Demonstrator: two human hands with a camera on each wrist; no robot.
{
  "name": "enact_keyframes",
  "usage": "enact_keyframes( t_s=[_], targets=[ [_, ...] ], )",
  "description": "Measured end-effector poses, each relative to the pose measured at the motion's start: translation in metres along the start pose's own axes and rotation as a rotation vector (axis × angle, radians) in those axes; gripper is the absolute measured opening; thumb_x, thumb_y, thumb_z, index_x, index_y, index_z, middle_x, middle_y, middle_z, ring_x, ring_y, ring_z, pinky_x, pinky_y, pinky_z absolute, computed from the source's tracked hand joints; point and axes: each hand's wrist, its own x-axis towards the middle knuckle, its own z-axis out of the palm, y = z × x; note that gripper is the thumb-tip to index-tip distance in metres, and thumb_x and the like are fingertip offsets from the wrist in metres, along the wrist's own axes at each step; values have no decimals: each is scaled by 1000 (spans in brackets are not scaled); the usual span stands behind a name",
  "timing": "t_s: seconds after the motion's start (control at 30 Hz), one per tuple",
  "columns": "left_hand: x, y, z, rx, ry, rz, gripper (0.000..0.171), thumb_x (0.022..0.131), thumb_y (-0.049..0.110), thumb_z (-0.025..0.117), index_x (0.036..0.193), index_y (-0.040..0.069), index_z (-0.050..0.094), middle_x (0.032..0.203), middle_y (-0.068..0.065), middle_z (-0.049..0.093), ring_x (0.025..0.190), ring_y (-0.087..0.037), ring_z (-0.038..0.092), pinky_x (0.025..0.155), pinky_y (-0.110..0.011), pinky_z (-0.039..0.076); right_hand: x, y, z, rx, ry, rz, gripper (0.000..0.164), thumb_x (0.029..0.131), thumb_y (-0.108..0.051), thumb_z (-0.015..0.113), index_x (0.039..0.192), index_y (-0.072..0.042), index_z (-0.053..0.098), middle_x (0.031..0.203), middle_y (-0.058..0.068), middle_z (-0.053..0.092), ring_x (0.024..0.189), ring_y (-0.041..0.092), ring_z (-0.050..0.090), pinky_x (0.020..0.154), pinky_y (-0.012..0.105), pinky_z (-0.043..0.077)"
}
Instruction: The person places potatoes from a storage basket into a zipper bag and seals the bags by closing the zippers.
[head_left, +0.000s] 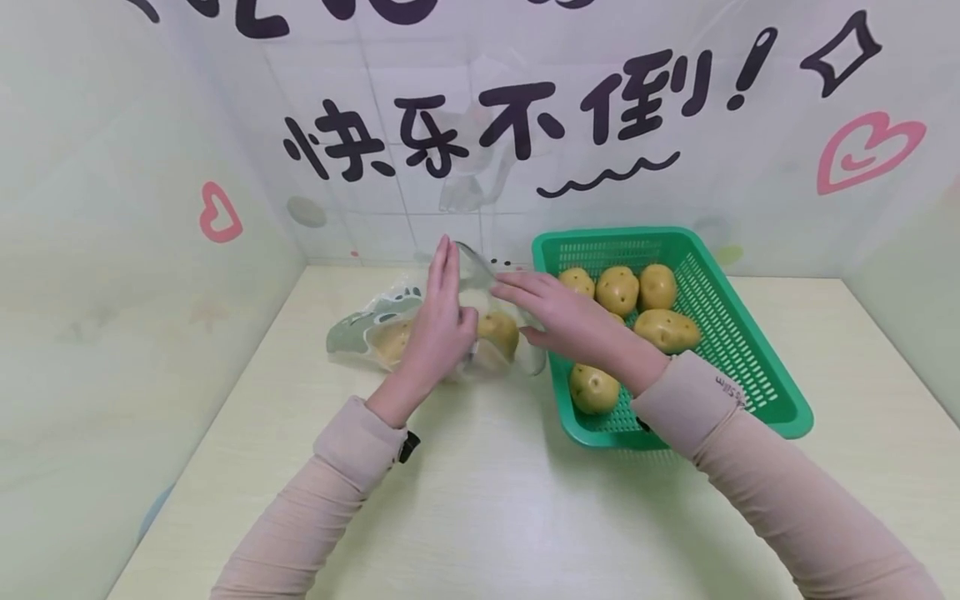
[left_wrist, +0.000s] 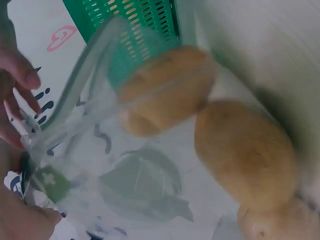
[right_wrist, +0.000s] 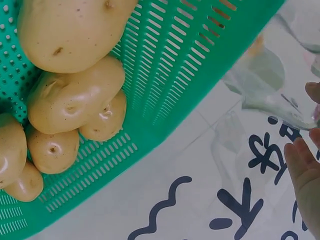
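A clear plastic bag [head_left: 348, 335] with green and white print lies on the table with several potatoes [left_wrist: 245, 152] inside. My left hand [head_left: 442, 321] pinches the bag's upper edge, index and middle fingers pointing up, thumb bent against the plastic. Across the bag's mouth, my right hand [head_left: 562, 317] has its fingertips right at the opposite edge, with thumb and fingers spread apart. The right wrist view shows those right fingers [right_wrist: 302, 162] beside the clear plastic. One potato [head_left: 498, 333] shows through the bag between the hands.
A green perforated basket [head_left: 757, 350] stands to the right, its left side close to the bag, with several potatoes [head_left: 667, 331] in it. The right forearm reaches over the basket. A white wall sheet [head_left: 510, 196] with black lettering hangs behind the pale table [head_left: 465, 517].
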Motion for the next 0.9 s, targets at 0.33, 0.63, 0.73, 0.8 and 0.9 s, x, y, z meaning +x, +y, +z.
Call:
enact_keyframes(
  t_s=[0.33,0.63,0.73,0.8,0.9],
  targets=[
    [0,-2,-3,-2,9,1,79,83,-9,43,152,-2,6,162,-12,-1,51,-11,35,45,-18,37,-17,14,-7,-6,80,17,55,81,-4,73,132,0,53,142,20,48,128,36,48,100,45,48],
    [4,1,-4,-42,9,21,80,80,-12,42,152,-2,8,162,-12,0,56,-16,41,48,-17,37,-52,38,-27,16,-4,205,54,82,-2,71,133,0,51,143,24,45,130,42,45,100,52,47],
    [6,3,-5,-45,27,47,80,79,-13,42,152,-2,10,162,-13,3,76,-26,54,51,-18,38,-64,45,-33,6,-16,247,53,82,-1,69,132,1,52,141,26,46,128,44,45,102,55,44],
    [8,6,-5,-51,35,67,80,78,-14,42,151,-3,11,162,-14,4,105,-31,56,54,-19,41,-71,51,-36,-3,-21,261,53,82,0,70,131,2,52,139,27,47,127,45,45,102,55,43],
    [10,10,-5,-68,43,98,79,78,-15,42,151,-4,12,162,-15,5,135,-30,39,59,-21,43,-81,58,-37,-20,-30,273,54,80,-1,72,130,4,52,135,29,49,124,46,46,102,56,42]
  ],
)
